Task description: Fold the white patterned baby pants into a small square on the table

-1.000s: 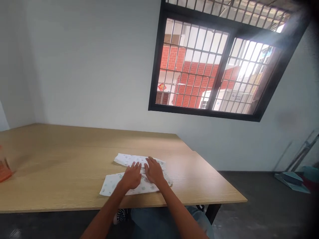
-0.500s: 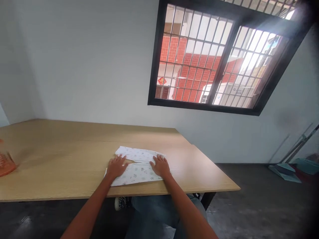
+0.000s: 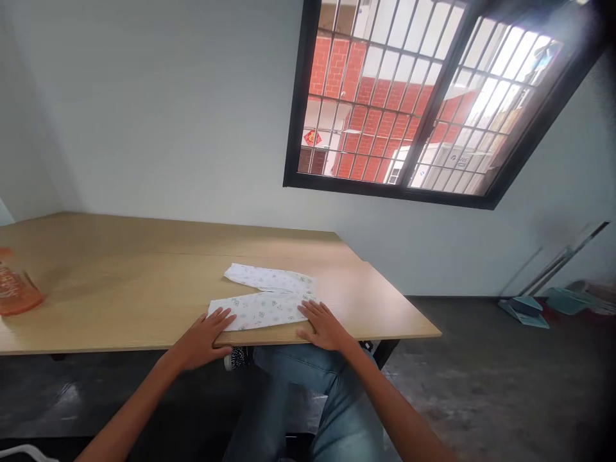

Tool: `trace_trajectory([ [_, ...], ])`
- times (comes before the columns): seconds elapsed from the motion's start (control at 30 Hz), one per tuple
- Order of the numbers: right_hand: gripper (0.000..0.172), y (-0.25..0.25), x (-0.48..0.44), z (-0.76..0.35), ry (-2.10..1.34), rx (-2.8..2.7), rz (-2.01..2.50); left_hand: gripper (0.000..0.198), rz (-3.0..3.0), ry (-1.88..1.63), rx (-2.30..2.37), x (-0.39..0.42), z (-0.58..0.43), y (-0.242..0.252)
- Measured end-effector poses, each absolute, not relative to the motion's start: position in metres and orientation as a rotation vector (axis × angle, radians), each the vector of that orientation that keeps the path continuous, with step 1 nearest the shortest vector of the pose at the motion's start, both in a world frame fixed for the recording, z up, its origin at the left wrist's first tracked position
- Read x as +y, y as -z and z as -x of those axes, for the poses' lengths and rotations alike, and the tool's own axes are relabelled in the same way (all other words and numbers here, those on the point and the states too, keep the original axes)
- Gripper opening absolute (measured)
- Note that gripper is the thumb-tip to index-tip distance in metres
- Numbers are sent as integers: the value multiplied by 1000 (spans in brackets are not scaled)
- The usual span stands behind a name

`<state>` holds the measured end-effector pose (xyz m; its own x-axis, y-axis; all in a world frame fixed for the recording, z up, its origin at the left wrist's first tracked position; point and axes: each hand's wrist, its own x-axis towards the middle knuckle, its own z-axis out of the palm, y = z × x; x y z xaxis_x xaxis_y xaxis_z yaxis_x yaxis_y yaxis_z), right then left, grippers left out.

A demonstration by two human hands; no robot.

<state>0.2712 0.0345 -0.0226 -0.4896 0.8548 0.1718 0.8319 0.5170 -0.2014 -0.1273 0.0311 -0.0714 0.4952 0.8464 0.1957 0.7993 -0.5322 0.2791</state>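
A pair of small white printed pants point(image 3: 262, 310) lies flat on the wooden table point(image 3: 144, 282), its legs pointing left and its waist end to the right. My left hand point(image 3: 206, 333) rests at the table's front edge, fingertips at the lower left leg end, thumb apart from the fingers. On the other side my right hand point(image 3: 323, 324) lies with fingers spread, their tips touching the lower right corner by the waist. Neither hand grips the cloth.
An orange-tinted clear container point(image 3: 17, 289) stands at the table's left. A barred window point(image 3: 380, 96) is in the wall behind. Dustpans point(image 3: 524, 309) with long handles are on the floor at right. My knees are under the table's front edge.
Both hands have drawn back toward the front edge, off the middle of the pants. The two legs now lie visibly apart. The view has tilted down.
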Motion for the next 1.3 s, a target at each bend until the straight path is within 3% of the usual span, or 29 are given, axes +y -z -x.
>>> trace_trajectory([
  [0.1,75,27,11,-286,-172,-2541,1422,87,-2592,-453,1462,17,144,86],
  [0.17,71,36,-1,-295,-158,-2510,1377,84,-2588,-530,1436,11,155,91],
  [0.3,36,56,-14,-313,-193,-2285,1200,47,-2464,-771,1258,-7,163,83],
  [0.43,23,43,-5,-327,-348,-2072,1106,29,-2072,-890,1143,2,156,53],
  [0.7,44,4,81,-308,-747,-1548,1253,67,-1352,-1413,1120,163,111,14],
  [0.8,45,20,106,-306,-712,-1487,1427,66,-1338,-1371,1185,200,84,26],
  [0.97,38,38,115,-319,-568,-1517,1548,42,-1422,-1161,1297,209,72,55],
  [1.17,32,37,126,-331,-418,-1691,1702,48,-1545,-1002,1424,196,92,62],
  [1.3,23,33,146,-320,-305,-1816,1742,27,-1651,-884,1507,173,99,62],
])
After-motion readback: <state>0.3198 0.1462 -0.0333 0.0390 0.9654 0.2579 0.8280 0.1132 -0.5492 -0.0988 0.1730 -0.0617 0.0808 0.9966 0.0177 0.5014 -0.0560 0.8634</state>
